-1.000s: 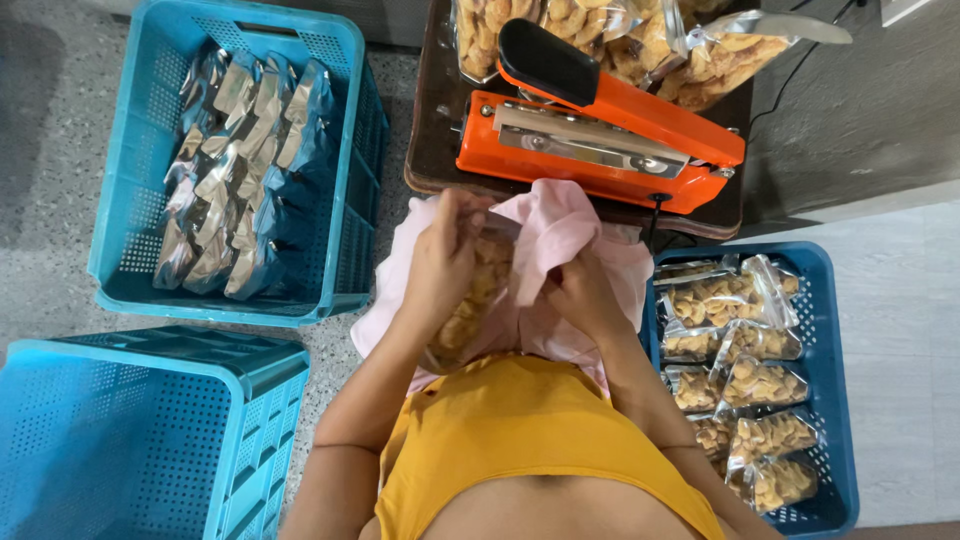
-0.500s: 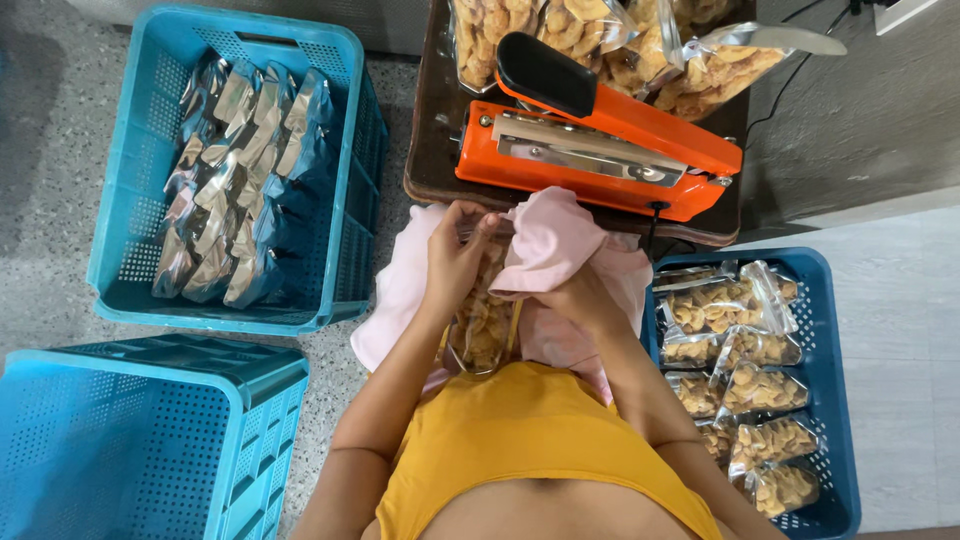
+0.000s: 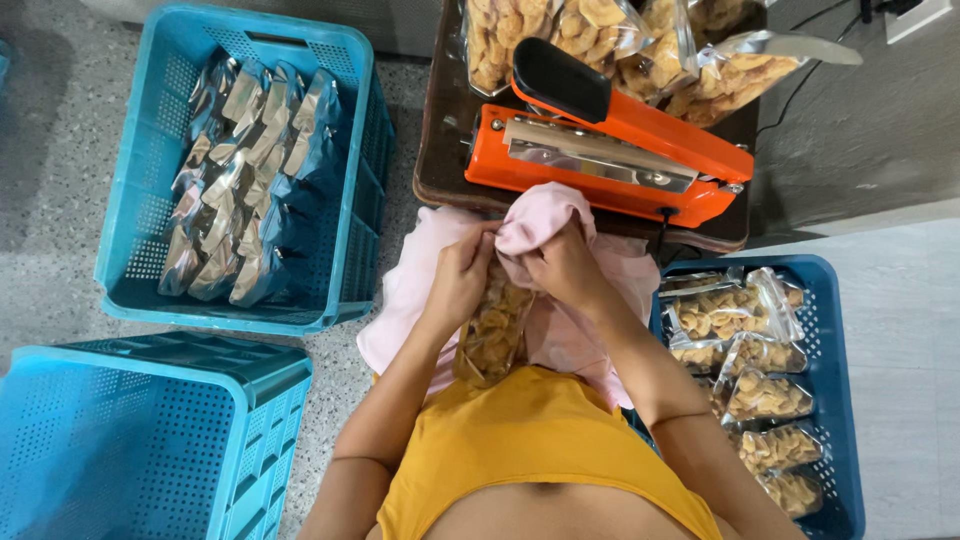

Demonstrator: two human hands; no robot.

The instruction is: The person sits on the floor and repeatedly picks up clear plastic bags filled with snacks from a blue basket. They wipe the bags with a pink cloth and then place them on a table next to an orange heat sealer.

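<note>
1. The left hand [image 3: 462,275] is closing its fingers on the top of one clear bag of chips [image 3: 492,330], which is hanging below both hands against the pink cloth [image 3: 400,310] on the lap.
2. The right hand [image 3: 563,265] is gripping a bunched fold of that same cloth, fingers curled tight, pressing it against the mouth of the bag; the two hands are touching there.
3. One orange heat sealer [image 3: 610,150] is sitting just beyond the fingertips on one dark wooden stool [image 3: 440,150], its black-handled arm tilting upward.
4. Behind the sealer, well beyond the fingers, several filled bags [image 3: 600,40] are lying piled; I cannot count them exactly.
5. Three blue crates are standing around: one to the right of the right hand [image 3: 835,400] holding about six or seven sealed chip bags, one to the left of the left hand [image 3: 140,180] holding many empty silvery pouches [image 3: 245,180], and one upturned crate [image 3: 150,440] nearer the left elbow.
</note>
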